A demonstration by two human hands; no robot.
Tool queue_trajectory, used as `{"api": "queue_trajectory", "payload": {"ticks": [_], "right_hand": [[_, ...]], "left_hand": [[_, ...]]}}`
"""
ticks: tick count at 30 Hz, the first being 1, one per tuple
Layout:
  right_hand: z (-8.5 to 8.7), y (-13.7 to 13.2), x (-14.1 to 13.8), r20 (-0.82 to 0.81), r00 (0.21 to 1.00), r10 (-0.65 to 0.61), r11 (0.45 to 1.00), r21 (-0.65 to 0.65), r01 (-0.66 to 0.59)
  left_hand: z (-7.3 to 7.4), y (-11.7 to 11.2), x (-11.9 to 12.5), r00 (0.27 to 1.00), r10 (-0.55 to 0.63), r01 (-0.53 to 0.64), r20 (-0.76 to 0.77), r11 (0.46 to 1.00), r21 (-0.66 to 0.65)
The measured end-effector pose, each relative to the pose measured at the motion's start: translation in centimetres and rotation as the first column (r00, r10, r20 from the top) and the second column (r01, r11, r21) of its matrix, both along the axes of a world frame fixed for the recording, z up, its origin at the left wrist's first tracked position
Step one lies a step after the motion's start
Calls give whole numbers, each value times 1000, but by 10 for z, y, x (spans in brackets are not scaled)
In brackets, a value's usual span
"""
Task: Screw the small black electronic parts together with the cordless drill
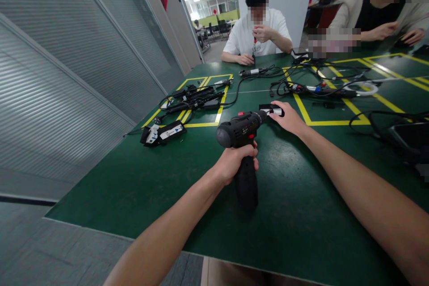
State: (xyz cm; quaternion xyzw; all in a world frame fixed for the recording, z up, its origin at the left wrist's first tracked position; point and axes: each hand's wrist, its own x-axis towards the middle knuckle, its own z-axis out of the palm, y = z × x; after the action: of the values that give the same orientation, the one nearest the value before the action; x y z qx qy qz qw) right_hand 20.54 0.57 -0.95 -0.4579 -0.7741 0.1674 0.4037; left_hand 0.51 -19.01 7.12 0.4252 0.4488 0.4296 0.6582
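Observation:
My left hand (234, 163) is wrapped round the handle of a black cordless drill (241, 132) with a red switch on top. The drill's nose points right and away, towards a small black and white part (272, 109) on the green table (167, 187). My right hand (288, 118) rests on that part, fingers curled over it and pinning it to the table just in front of the drill's tip.
Another black and white part (162, 134) lies to the left. Black cables and adapters (194, 98) sit in a yellow-taped box; more cables and a white ring (363, 88) lie at the right. Two people sit across the table. A glass wall runs along the left.

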Motion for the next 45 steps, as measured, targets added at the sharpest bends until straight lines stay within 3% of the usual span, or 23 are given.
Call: {"api": "queue_trajectory", "payload": {"ticks": [45], "right_hand": [[-3,1,0,3,1000,17,1000,9,-17]], "left_hand": [[2,0,1,999,3,-2,-42,1000,18]]}}
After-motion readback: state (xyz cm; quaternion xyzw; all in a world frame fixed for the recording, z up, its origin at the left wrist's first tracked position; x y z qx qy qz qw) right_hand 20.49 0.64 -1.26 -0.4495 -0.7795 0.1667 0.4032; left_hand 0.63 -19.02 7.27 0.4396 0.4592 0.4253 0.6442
